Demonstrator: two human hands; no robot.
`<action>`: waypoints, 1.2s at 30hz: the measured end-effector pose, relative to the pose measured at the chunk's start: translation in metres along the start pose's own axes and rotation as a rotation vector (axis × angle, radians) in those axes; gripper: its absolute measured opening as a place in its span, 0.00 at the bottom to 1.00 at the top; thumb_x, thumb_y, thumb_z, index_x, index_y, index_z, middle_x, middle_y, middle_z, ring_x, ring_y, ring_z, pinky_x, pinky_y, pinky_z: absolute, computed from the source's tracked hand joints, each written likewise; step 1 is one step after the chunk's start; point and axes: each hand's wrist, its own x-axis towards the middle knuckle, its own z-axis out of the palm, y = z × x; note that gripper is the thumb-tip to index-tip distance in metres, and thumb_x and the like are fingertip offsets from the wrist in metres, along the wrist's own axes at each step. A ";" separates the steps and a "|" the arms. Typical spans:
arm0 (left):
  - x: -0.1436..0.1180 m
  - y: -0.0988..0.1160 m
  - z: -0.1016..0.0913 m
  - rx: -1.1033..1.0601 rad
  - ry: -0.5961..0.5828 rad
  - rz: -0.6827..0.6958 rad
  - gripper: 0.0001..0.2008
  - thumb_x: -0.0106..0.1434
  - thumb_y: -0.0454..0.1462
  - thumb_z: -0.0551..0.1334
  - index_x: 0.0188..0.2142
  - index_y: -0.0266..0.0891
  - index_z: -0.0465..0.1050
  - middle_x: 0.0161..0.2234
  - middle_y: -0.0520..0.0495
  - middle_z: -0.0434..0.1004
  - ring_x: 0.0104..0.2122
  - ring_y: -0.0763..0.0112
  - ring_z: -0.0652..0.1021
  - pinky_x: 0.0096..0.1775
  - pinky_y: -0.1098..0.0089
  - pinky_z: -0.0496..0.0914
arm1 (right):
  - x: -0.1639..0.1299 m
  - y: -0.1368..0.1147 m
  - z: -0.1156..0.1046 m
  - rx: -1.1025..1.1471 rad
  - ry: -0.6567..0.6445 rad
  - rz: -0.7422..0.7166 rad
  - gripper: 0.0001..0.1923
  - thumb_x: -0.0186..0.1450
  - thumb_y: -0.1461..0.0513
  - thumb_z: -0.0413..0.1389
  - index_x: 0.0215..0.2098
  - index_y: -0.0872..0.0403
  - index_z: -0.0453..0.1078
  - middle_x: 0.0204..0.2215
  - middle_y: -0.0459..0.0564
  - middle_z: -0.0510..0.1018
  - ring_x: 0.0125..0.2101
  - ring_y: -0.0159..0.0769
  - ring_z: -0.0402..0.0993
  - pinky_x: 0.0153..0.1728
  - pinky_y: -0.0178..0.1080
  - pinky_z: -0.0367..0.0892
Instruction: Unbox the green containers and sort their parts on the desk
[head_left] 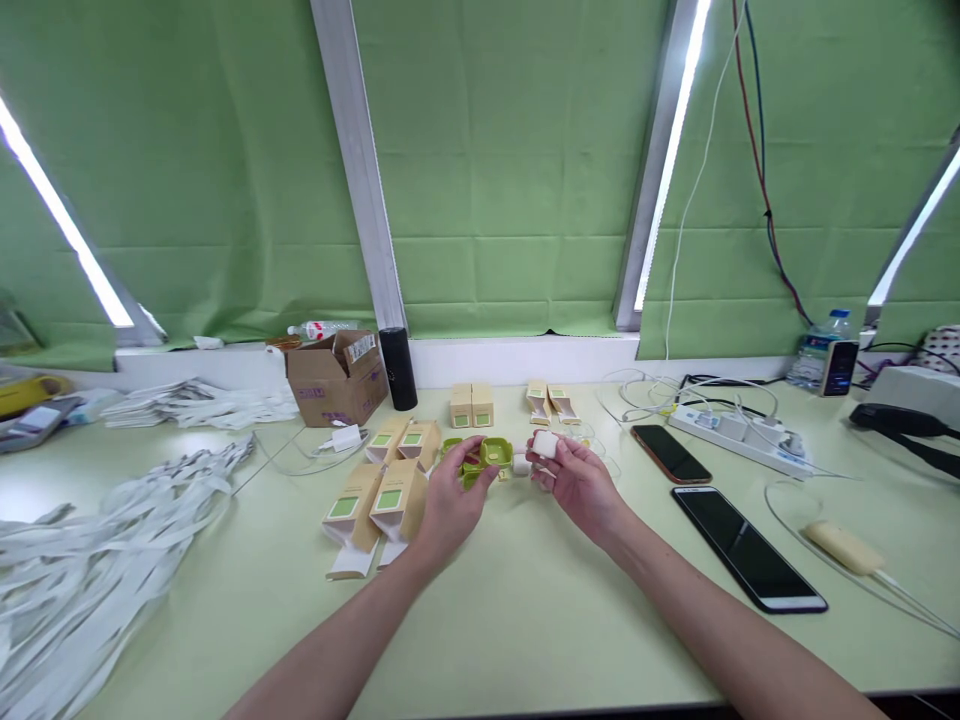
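Note:
Near the middle of the table, my left hand has its fingers and thumb curled round a small green case, an open square shell. More green cases sit just behind these fingers, partly hidden by them. A white charger plug is pinched in my right hand, a little to the right of the green shell. Between the two hands lies another small white plug. Left of my left hand stand several kraft boxes with green labels, the nearer ones with flaps open.
Farther back are closed kraft boxes, two open ones, a cardboard carton and a black cylinder. White strips cover the left side. Phones and a power strip with cables lie right.

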 end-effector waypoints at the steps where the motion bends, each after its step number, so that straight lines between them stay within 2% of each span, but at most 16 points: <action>1: 0.001 0.001 0.000 -0.010 0.012 -0.017 0.21 0.65 0.44 0.67 0.55 0.40 0.75 0.48 0.42 0.82 0.45 0.62 0.81 0.48 0.61 0.77 | -0.001 -0.001 0.001 0.018 -0.003 0.007 0.22 0.61 0.49 0.71 0.47 0.51 0.77 0.47 0.54 0.84 0.44 0.42 0.81 0.39 0.41 0.74; 7: 0.002 -0.001 -0.001 -0.016 0.063 -0.045 0.21 0.64 0.46 0.68 0.54 0.41 0.76 0.50 0.41 0.82 0.45 0.60 0.81 0.47 0.59 0.77 | -0.005 -0.004 0.004 -0.003 -0.035 -0.034 0.23 0.61 0.51 0.72 0.51 0.46 0.74 0.41 0.50 0.84 0.44 0.41 0.81 0.42 0.41 0.74; 14: 0.002 -0.002 -0.001 0.011 0.074 -0.038 0.21 0.64 0.45 0.67 0.55 0.41 0.75 0.49 0.41 0.82 0.45 0.60 0.81 0.47 0.60 0.77 | -0.007 -0.003 0.008 -0.220 -0.013 -0.100 0.25 0.57 0.52 0.73 0.50 0.47 0.76 0.42 0.49 0.83 0.41 0.39 0.79 0.48 0.44 0.74; 19: 0.003 -0.003 -0.001 0.018 0.088 -0.027 0.21 0.65 0.45 0.67 0.55 0.42 0.75 0.50 0.42 0.81 0.46 0.60 0.81 0.48 0.60 0.76 | -0.003 0.003 0.004 -0.417 0.042 -0.176 0.30 0.51 0.59 0.73 0.52 0.47 0.74 0.41 0.48 0.80 0.42 0.40 0.77 0.42 0.41 0.73; 24: 0.003 -0.003 -0.002 0.025 0.097 -0.010 0.20 0.65 0.45 0.67 0.54 0.41 0.75 0.50 0.42 0.81 0.45 0.60 0.80 0.50 0.59 0.76 | -0.002 0.003 -0.002 -0.712 0.110 -0.300 0.20 0.56 0.63 0.65 0.47 0.48 0.71 0.40 0.47 0.75 0.35 0.37 0.73 0.35 0.39 0.71; 28: 0.003 -0.001 -0.002 0.047 0.104 -0.019 0.21 0.66 0.46 0.66 0.55 0.41 0.75 0.50 0.42 0.81 0.46 0.60 0.80 0.49 0.60 0.76 | -0.004 0.002 -0.008 -1.055 0.048 -0.469 0.16 0.59 0.67 0.60 0.45 0.49 0.73 0.45 0.50 0.75 0.39 0.41 0.73 0.38 0.43 0.71; 33: 0.003 -0.001 -0.002 0.046 0.116 -0.008 0.21 0.65 0.46 0.66 0.54 0.40 0.75 0.49 0.41 0.81 0.45 0.60 0.80 0.48 0.60 0.76 | -0.001 0.018 -0.017 -1.316 -0.104 -0.613 0.25 0.62 0.73 0.55 0.55 0.48 0.72 0.50 0.55 0.74 0.51 0.47 0.73 0.51 0.51 0.73; 36: 0.003 0.000 -0.002 0.042 0.119 0.008 0.20 0.65 0.46 0.67 0.54 0.41 0.75 0.49 0.42 0.81 0.45 0.61 0.80 0.49 0.60 0.76 | 0.003 0.027 -0.021 -1.416 -0.152 -0.653 0.27 0.61 0.75 0.53 0.56 0.50 0.70 0.50 0.56 0.76 0.51 0.49 0.72 0.51 0.52 0.73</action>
